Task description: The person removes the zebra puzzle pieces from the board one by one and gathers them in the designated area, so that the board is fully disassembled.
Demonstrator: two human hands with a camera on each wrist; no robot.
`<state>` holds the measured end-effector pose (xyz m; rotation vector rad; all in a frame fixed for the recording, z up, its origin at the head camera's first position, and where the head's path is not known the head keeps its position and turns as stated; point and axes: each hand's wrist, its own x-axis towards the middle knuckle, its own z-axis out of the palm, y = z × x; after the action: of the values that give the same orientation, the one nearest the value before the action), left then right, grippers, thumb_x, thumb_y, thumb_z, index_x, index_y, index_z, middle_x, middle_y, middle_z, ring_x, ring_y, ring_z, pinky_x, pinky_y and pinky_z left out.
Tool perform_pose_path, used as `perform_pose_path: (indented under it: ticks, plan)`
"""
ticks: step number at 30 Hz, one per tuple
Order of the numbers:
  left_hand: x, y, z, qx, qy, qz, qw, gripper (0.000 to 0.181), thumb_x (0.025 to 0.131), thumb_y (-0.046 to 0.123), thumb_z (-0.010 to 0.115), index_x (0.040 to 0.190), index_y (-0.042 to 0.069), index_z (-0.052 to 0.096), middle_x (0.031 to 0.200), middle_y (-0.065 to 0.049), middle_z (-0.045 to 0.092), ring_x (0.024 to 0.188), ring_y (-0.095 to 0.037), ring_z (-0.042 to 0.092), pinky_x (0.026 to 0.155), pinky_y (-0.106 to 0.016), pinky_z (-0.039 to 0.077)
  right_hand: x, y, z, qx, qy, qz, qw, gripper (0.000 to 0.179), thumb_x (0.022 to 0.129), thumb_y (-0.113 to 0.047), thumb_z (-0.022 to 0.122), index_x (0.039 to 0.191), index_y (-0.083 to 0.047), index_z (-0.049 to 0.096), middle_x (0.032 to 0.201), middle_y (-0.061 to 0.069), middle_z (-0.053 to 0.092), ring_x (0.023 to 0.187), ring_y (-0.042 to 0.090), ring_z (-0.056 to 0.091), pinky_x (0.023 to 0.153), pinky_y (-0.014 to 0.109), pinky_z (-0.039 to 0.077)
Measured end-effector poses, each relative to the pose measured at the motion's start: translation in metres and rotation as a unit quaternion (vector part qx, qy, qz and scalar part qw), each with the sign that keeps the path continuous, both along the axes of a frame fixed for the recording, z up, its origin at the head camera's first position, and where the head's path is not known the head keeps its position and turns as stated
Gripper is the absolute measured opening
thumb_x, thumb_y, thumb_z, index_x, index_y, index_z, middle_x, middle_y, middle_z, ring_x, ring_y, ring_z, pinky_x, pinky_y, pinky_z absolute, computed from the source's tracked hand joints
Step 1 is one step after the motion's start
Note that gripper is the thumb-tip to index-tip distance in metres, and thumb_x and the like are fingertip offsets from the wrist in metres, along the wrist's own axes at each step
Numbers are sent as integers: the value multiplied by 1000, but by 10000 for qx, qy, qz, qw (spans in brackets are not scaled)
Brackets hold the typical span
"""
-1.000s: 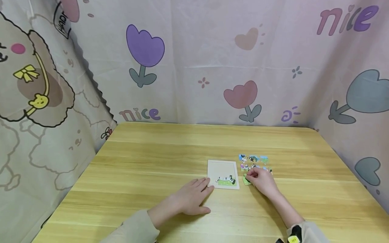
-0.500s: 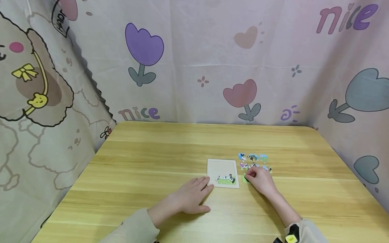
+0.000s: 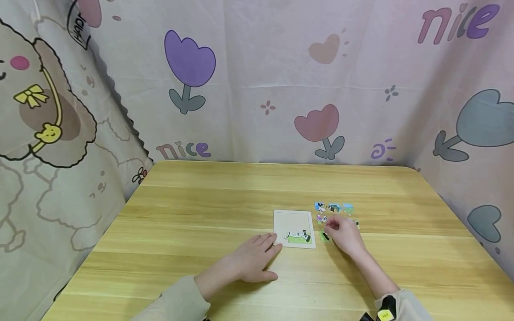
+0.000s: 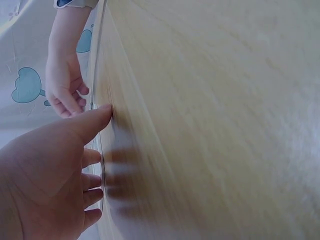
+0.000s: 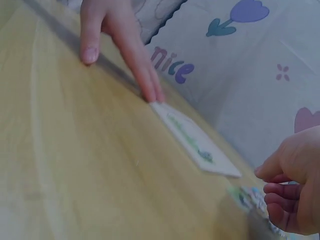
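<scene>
My left hand lies flat with its fingers extended, the fingertips resting on the left edge of a white puzzle board. A puzzle piece with a black-and-white animal on green sits in the board's lower right. To the right of the board, my right hand hovers over loose puzzle pieces with its fingers loosely bent. Nothing shows between its fingers in the right wrist view. Just below its fingertips lies a green and black puzzle piece. The hand hides part of the middle row.
A back row of puzzle pieces lies beyond the right hand. Everything rests on a wooden table. Behind it hangs a printed curtain, with another curtain along the left side.
My right hand has risen slightly away from the green and black piece, which stays on the table and shows more. The left hand and the board hold still.
</scene>
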<state>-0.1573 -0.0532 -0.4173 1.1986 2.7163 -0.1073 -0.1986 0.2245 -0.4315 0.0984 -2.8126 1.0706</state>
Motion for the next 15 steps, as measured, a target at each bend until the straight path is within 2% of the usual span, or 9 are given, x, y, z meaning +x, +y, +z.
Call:
perform_pose_path:
  ticks: [7, 15]
  plan:
    - [1, 0, 1, 2, -6, -29, 10000, 74, 89, 58, 45, 145, 12, 30, 151, -13, 22, 138, -24, 21, 111, -36, 21, -6, -11, 10, -153, 150, 207, 9996, 6, 81, -7, 67, 86, -3, 66, 78, 2, 63, 71, 15, 57, 65, 29, 47]
    - [0, -1, -2, 16, 14, -3, 10000, 74, 89, 59, 44, 145, 14, 31, 151, -12, 22, 138, -24, 20, 111, -36, 21, -6, -35, 10, -723, -451, 761, 9935, 15, 78, -3, 70, 92, 1, 65, 79, 3, 61, 74, 14, 56, 67, 26, 48]
